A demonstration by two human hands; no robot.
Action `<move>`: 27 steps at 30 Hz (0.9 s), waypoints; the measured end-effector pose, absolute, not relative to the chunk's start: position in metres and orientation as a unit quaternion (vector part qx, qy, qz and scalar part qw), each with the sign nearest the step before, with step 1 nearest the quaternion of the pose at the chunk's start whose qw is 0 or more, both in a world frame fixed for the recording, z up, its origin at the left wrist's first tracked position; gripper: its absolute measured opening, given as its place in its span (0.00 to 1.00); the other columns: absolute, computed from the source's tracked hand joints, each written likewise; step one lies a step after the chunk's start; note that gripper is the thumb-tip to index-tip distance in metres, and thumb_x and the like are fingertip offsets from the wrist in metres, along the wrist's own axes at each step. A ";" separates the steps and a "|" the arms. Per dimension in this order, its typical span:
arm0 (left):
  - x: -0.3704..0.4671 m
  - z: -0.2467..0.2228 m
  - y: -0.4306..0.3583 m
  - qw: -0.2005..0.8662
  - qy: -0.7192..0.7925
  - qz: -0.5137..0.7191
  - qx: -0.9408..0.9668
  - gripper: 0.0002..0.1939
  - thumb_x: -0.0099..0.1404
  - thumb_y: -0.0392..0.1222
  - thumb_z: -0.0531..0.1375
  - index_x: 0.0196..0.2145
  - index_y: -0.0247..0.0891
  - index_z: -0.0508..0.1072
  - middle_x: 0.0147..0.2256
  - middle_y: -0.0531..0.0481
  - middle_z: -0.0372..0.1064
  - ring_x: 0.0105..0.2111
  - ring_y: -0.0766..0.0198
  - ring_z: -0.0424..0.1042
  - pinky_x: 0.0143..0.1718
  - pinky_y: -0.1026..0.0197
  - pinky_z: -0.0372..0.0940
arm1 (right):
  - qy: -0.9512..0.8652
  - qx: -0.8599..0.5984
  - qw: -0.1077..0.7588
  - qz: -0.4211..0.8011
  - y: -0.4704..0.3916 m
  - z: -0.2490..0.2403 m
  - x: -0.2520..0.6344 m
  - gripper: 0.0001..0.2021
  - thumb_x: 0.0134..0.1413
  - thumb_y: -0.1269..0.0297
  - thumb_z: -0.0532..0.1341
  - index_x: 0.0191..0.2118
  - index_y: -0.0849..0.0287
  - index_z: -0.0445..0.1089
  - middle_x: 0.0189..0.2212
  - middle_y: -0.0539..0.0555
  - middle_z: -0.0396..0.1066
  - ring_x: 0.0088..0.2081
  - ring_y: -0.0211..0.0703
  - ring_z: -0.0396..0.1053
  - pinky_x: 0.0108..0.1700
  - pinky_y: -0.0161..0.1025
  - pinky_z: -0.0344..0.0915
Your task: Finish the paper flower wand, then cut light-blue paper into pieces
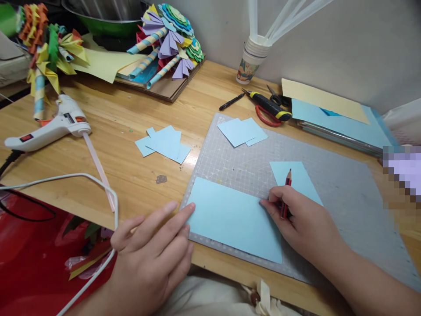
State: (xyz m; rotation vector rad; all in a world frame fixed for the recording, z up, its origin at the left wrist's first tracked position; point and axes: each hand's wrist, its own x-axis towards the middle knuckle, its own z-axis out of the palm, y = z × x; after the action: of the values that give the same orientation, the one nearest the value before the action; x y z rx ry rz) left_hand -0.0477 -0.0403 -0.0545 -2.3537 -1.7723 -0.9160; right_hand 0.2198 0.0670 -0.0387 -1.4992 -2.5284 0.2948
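A large light blue paper rectangle [230,219] lies on the grey cutting mat [348,210], near its front left corner. My left hand [158,250] is spread, with a fingertip on the paper's left edge and nothing held. My right hand [299,219] grips a dark red and black pencil [288,181], its tip pointing up and away, and touches the paper's upper right corner. Partly behind that hand is another blue piece [296,173]. Two small blue pieces [241,131] overlap at the mat's top left, and several more [164,142] lie on the wooden table.
A white glue gun [62,123] with its cable [116,197] is at the left. Paper flowers [171,39] stand at the back. Behind the mat are a black pen [232,102], pliers [269,105], scissors [278,96], stacked paper cups [251,61] and paper sheets [329,105].
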 end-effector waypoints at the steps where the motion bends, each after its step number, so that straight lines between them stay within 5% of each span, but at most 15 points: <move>1: -0.047 -0.053 -0.039 0.012 -0.580 -0.295 -0.760 0.05 0.64 0.37 0.57 0.32 0.44 0.72 0.49 0.58 0.73 0.52 0.56 0.67 0.46 0.51 0.57 | -0.851 -0.506 0.095 0.104 0.067 -0.039 0.220 0.09 0.60 0.62 0.55 0.29 0.55 0.57 0.20 0.46 0.63 0.20 0.36 0.60 0.22 0.32 0.55; 7: -0.041 -0.044 -0.027 -0.021 -0.588 -0.300 -0.751 0.10 0.66 0.38 0.57 0.25 0.41 0.68 0.45 0.60 0.76 0.46 0.59 0.72 0.46 0.51 0.56 | -0.851 -0.505 0.106 0.101 0.069 -0.034 0.224 0.07 0.61 0.62 0.53 0.31 0.55 0.60 0.19 0.46 0.61 0.20 0.37 0.59 0.22 0.34 0.54; 10: -0.041 -0.042 -0.021 -0.017 -0.583 -0.303 -0.754 0.05 0.65 0.36 0.58 0.37 0.43 0.73 0.41 0.58 0.77 0.44 0.61 0.72 0.45 0.54 0.58 | -0.858 -0.469 0.191 0.085 0.068 -0.020 0.225 0.05 0.61 0.62 0.53 0.39 0.55 0.64 0.26 0.50 0.65 0.24 0.40 0.61 0.26 0.38 0.57; 14: -0.042 -0.043 -0.017 -0.009 -0.566 -0.281 -0.775 0.11 0.66 0.36 0.56 0.45 0.43 0.74 0.42 0.53 0.76 0.45 0.59 0.71 0.45 0.54 0.58 | -0.792 -0.429 0.290 0.323 0.068 0.005 0.199 0.15 0.64 0.58 0.51 0.54 0.51 0.64 0.41 0.55 0.69 0.36 0.44 0.67 0.38 0.43 0.65; 20: -0.041 -0.047 -0.015 -0.014 -0.580 -0.231 -0.781 0.09 0.67 0.40 0.54 0.39 0.45 0.74 0.53 0.50 0.70 0.53 0.54 0.66 0.50 0.49 0.54 | -0.518 -0.415 0.229 0.712 0.091 0.006 0.116 0.08 0.61 0.62 0.53 0.40 0.57 0.66 0.32 0.54 0.72 0.30 0.41 0.70 0.29 0.38 0.65; 27: -0.041 -0.052 -0.014 0.002 -0.574 -0.253 -0.779 0.09 0.65 0.41 0.56 0.40 0.45 0.74 0.54 0.51 0.69 0.52 0.56 0.67 0.48 0.51 0.56 | -0.642 -0.410 0.232 0.605 0.103 -0.027 0.100 0.05 0.60 0.65 0.54 0.33 0.57 0.62 0.24 0.47 0.67 0.24 0.34 0.62 0.26 0.32 0.60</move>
State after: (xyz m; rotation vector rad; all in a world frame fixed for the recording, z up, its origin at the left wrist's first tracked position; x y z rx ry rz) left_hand -0.0411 -0.0138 -0.0524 -2.4432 -1.8005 -0.7921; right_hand 0.1000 0.1032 -0.0274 -1.1270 -1.7631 1.6633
